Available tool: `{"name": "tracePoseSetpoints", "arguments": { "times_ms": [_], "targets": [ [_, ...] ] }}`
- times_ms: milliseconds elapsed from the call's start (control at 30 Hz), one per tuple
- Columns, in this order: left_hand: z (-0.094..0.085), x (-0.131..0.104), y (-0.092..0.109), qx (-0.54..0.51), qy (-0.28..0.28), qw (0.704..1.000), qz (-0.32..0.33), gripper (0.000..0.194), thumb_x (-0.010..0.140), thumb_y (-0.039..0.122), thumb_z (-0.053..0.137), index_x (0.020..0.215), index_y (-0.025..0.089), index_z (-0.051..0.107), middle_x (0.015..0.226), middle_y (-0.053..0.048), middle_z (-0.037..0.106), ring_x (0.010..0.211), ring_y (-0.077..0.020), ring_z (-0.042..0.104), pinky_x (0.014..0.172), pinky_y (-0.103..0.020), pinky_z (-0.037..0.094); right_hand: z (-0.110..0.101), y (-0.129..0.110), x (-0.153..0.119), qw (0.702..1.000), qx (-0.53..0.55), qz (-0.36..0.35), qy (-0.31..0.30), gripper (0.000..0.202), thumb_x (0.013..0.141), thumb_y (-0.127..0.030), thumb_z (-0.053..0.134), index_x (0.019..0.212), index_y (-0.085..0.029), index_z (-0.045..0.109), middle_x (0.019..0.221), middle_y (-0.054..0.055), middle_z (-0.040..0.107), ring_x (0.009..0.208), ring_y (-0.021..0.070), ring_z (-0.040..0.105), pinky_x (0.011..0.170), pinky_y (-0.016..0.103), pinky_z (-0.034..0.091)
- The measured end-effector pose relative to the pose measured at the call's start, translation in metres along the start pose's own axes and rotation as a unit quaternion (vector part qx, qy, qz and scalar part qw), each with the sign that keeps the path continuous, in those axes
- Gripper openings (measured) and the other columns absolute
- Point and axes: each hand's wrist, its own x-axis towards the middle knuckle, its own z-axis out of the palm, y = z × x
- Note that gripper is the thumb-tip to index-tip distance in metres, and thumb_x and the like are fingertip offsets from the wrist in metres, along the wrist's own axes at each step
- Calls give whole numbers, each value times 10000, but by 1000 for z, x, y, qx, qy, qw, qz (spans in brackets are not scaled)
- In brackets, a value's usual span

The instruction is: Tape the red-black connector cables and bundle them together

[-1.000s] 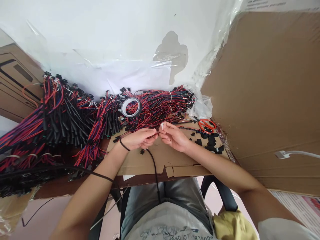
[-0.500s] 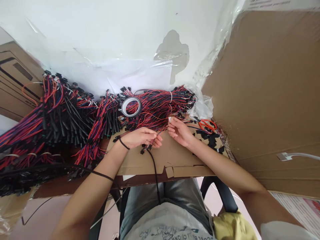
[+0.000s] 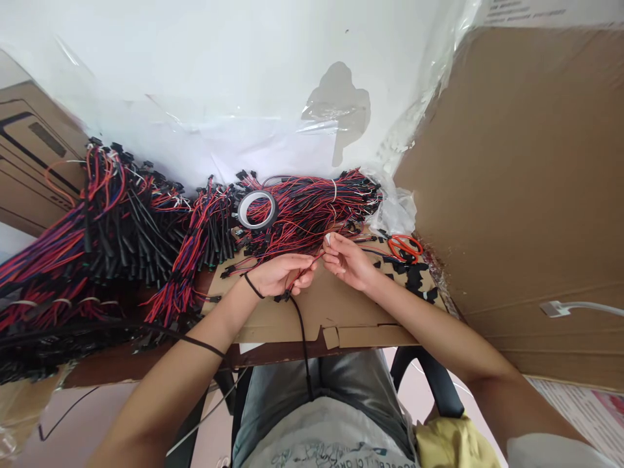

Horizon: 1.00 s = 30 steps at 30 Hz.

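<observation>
My left hand [image 3: 283, 275] is closed around thin red and dark wires [image 3: 317, 256], with a black connector [image 3: 283, 297] hanging just below its fingers. These wires run up to the fingertips of my right hand [image 3: 347, 261], which is pinched on them. A small white patch [image 3: 327, 240] shows at the right thumb and index tips; I cannot make out what it is. Both hands are above a cardboard sheet [image 3: 273, 322]. Behind them lies a tied bundle of red and black wires [image 3: 312, 205], with a roll of black tape [image 3: 271, 218] resting on it.
Thick bundles of wires with black sleeves [image 3: 136, 227] fill the left side. Orange-handled scissors [image 3: 405, 246] and black tape scraps [image 3: 414, 276] lie to the right, near a crumpled plastic bag [image 3: 394, 207]. A tall cardboard panel [image 3: 526, 182] stands at the right. A black cable [image 3: 303, 331] crosses the table's front edge.
My left hand has moved slightly right, and my right hand slightly left and down. The hands are closer, with the red wires now stretched between their fingers.
</observation>
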Motion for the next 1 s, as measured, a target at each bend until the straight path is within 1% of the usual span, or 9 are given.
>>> {"name": "tracePoseSetpoints", "arguments": {
  "times_ms": [100, 167, 367, 467, 533, 633, 767, 867, 1000],
  "targets": [
    [-1, 1, 0, 9, -14, 1000, -3, 170, 821, 267, 644, 789, 138, 538, 456, 73, 377, 367, -30, 244, 305, -74, 206, -1, -2, 0, 1000, -15, -13, 5, 394, 685, -300, 763, 681, -201, 382, 596, -80, 297, 462, 36, 231, 372, 144, 152],
    [-1, 1, -1, 23, -15, 1000, -2, 182, 812, 267, 656, 774, 138, 532, 444, 79, 367, 359, -22, 204, 305, -74, 173, -2, -2, 0, 1000, -23, -15, 6, 391, 683, -311, 763, 684, -201, 387, 593, -81, 302, 457, 34, 229, 368, 145, 130],
    [9, 3, -4, 85, 68, 993, 46, 256, 758, 312, 685, 728, 153, 487, 559, 13, 526, 448, -57, 429, 383, -129, 353, -1, 0, 1, 1000, -23, -17, 6, 396, 670, -326, 774, 688, -197, 400, 587, -83, 373, 447, 28, 261, 374, 146, 135],
    [10, 4, -4, 80, 71, 993, 55, 232, 751, 270, 654, 698, 162, 455, 495, 56, 435, 384, -25, 284, 343, -103, 208, 1, -1, -1, 999, -48, -6, 6, 363, 701, -349, 753, 732, -199, 424, 727, -46, 540, 462, 29, 313, 374, 150, 127],
    [9, 4, -3, 75, 88, 991, 65, 195, 750, 231, 625, 696, 169, 449, 463, 86, 352, 373, -18, 190, 343, -105, 122, 4, -2, -3, 997, -73, 10, -10, 341, 730, -377, 734, 771, -201, 444, 860, -14, 600, 495, 37, 369, 375, 152, 128],
    [9, 4, -2, 85, 122, 986, 72, 101, 750, 199, 594, 736, 164, 500, 459, 97, 301, 380, -28, 174, 357, -123, 115, 5, -2, -5, 995, -86, 25, -40, 347, 742, -401, 728, 756, -194, 449, 760, -24, 559, 506, 44, 382, 379, 152, 133],
    [14, 5, -2, 114, 161, 977, 77, 71, 759, 193, 566, 713, 140, 554, 461, 96, 260, 384, -29, 171, 374, -145, 108, 4, 0, -3, 998, -64, 6, -29, 378, 729, -370, 742, 696, -195, 408, 598, -74, 387, 458, 34, 322, 383, 158, 123],
    [20, 6, -3, 132, 198, 968, 81, 94, 765, 184, 537, 681, 145, 549, 456, 95, 236, 379, -31, 156, 375, -159, 89, 1, 1, -1, 998, -57, -1, -8, 370, 721, -356, 739, 691, -197, 406, 594, -68, 386, 458, 38, 341, 383, 165, 120],
    [23, 5, -3, 155, 211, 962, 81, 101, 778, 196, 526, 716, 138, 581, 459, 96, 219, 385, -36, 149, 383, -171, 86, -1, 1, -1, 999, -48, -9, 23, 361, 684, -323, 750, 690, -196, 411, 594, -66, 405, 458, 39, 351, 382, 168, 125]
  ]
}}
